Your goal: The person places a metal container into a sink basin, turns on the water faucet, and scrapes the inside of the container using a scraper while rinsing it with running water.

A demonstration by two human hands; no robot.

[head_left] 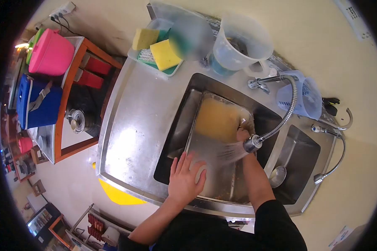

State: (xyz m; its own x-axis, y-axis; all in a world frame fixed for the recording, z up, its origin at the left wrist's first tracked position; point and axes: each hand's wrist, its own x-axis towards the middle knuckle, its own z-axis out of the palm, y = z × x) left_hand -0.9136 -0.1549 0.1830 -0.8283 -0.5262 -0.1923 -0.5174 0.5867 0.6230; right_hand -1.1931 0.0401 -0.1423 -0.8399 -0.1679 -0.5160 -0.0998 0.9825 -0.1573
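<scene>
A rectangular metal tray lies tilted in the sink basin, with cloudy yellowish water in its far part. Water sprays leftward from the shower head on a flexible metal hose, across the tray. My left hand is over the tray's near left edge, fingers spread, holding nothing. Beyond the spray head, my right hand reaches to the tray's right side; its fingers are mostly hidden near the water and a shiny thing, so its grip cannot be made out.
Yellow sponges sit in a tray at the back, beside a large plastic jug. A blue basket stands behind the taps. The second basin holds a round metal ladle or bowl. Left stand a pink bucket and blue cooler.
</scene>
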